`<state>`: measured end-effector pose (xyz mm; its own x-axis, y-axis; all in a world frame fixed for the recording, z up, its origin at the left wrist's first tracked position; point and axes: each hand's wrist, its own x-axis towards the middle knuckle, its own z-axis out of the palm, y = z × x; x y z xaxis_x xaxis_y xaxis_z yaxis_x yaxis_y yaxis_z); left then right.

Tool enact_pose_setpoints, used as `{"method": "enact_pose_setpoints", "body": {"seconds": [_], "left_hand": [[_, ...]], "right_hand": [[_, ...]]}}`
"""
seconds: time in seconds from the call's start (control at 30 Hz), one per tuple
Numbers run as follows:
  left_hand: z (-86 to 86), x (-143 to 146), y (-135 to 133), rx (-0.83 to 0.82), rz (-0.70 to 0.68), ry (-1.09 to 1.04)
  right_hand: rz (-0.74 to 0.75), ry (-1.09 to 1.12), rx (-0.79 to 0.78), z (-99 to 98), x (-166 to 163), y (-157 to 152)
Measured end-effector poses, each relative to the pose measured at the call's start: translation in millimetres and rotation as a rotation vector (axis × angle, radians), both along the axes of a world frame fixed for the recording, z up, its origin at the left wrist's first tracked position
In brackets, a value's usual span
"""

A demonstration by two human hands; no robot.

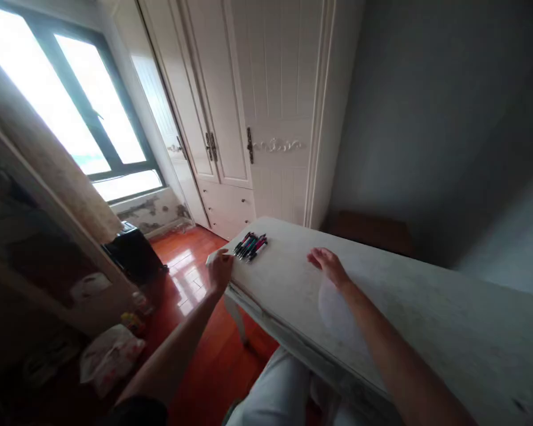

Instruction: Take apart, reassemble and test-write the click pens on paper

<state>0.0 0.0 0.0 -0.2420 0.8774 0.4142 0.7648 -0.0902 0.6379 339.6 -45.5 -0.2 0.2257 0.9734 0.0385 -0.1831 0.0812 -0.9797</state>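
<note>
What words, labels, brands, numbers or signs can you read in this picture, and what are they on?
None can be read anywhere in the picture.
Pens on the table: any print is too small to read.
White plastic bag on the floor: red marks, too blurred to tell whether they are writing.
Small yellow thing near the bag: too blurred to read.

Sleeve, left arm: dark, ending short of the forearm. Trousers: pale grey, creased cloth. Left hand, right hand: bare.
</note>
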Motion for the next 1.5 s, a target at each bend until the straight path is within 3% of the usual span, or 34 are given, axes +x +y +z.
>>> {"method": "enact_pose_setpoints", "body": {"seconds": [0.27,0.47,0.63,0.97,1.13,1.23,1.33,1.5], "left_hand": [[3.2,3,-1,-0.024,-0.013,0.092],[5.6,3,2,-0.053,0.046,0.145],[-0.5,1,5,0.01,0.079,0.049],[4.6,2,-3,0.215,0.093,-0.523],[17.7,9,-5,0.287,0.177,-1.037],[30.0,28,-11,0.232,0.034,-1.323],[39.1,64,-24,0.149,-0.175,-1.396],[40.5,138,-42,-0.101,-0.488,-1.41]], "right_hand": [[-0.046,-0.015,0.042,7.1,2,-4],[-0.27,0.118,0.168,28.0,17,-7],[-0.398,0.132,0.131,23.7,36,-7],[-0.522,0.228,0.074,10.8,50,-6],[-0.66,0.196,0.112,6.9,58,-5],[-0.719,0.2,0.137,8.4,59,-5],[-0.687,0.183,0.195,18.2,54,-8],[-0.372,0.105,0.288,40.6,40,-32]]}}
